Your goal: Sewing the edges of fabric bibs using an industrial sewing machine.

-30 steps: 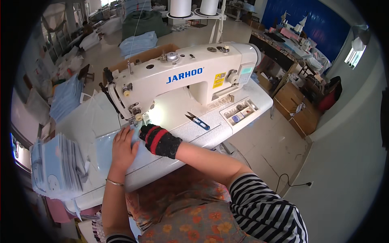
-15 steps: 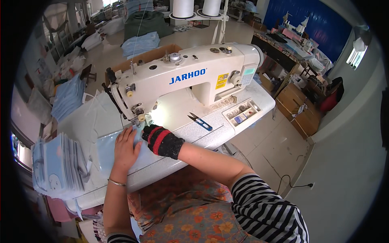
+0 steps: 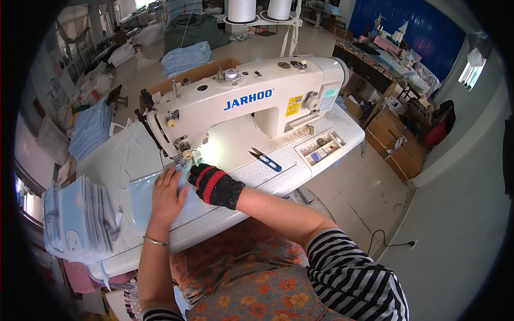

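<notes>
Pale blue sheet flat on the white tabletop, near side of the presser foot, mostly out to the left of it. Far edge slopes up R toward the foot; long axis can't be read w/ hands over it.

L hand palm down on the sheet, fingers out nearly straight, tips just short of the foot, pressing not clasping. R hand, black-and-red glove, fingers curled, tips just R of the foot; pinching or only resting, can't tell. L covers more sheet; both v. close to the foot.

Outward: snips lie R of the glove, then the inset tray w/ compartments: blue item, small dark bits, rest unclear. Far L, stack of blue pieces. Behind the machine, open carton, contents mostly hidden.
</notes>
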### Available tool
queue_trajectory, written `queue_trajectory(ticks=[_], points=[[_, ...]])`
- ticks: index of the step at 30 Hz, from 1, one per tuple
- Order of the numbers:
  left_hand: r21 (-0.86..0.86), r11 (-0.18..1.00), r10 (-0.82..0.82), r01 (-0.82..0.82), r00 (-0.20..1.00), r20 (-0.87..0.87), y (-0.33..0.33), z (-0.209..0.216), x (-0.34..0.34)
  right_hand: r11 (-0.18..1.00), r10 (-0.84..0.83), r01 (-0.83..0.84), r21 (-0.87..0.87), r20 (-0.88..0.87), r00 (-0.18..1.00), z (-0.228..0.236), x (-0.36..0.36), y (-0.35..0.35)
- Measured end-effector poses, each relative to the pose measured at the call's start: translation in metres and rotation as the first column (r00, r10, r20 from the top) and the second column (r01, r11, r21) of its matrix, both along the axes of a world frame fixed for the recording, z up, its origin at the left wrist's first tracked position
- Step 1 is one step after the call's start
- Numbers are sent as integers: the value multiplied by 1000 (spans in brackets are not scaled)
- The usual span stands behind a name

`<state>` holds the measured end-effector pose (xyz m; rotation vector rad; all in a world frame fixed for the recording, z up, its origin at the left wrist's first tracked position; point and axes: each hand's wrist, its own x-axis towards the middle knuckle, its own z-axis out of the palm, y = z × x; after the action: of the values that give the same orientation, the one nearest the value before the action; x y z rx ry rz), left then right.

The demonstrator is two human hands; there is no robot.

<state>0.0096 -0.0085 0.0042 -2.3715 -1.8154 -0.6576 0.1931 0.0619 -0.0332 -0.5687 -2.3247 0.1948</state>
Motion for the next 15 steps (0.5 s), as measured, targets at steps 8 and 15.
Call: queue_trajectory(ticks=[8, 15], points=[[-14, 1000, 7, -7, 1000, -30, -1, 2, 1, 1000, -1, 1, 4, 18, 1000, -2, 0, 1], [-20, 1000, 8, -9, 999, -31, -2, 3, 1, 1000, 2, -2, -3, 34, 999, 0, 1, 0]])
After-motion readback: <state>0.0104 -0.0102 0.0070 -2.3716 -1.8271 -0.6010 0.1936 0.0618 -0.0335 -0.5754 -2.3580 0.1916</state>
